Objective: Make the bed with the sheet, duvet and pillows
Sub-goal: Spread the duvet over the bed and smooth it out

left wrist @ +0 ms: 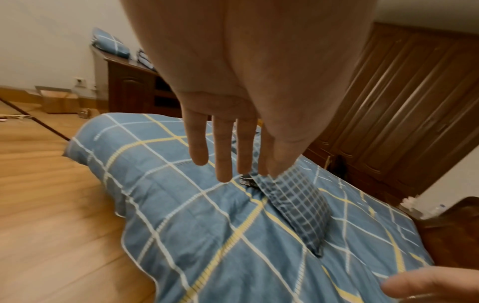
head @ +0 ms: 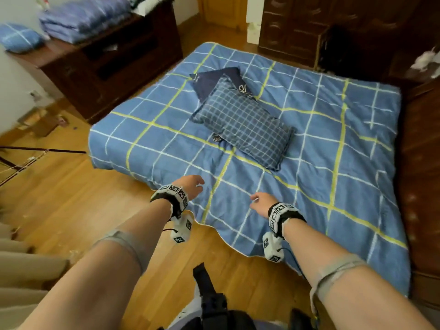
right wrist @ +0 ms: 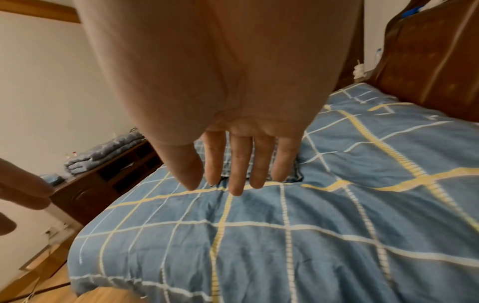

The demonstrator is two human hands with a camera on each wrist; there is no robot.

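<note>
Pillows are lying in the middle of the bed: the checked pillow (head: 245,126) is resting partly on the dark pillow (head: 217,79), both on top of the spread duvet (head: 333,148), well apart from the headboard (head: 421,163) on the right. Left hand (head: 190,185) and right hand (head: 262,203) are hovering over the near duvet edge, each grip apart, fingers straight and holding nothing. For doing this step well, I am judging that both hands should be taking the checked pillow by its two short ends, lifting it instead of dragging, so the duvet is not wrinkling, and setting it flat against the headboard.
</note>
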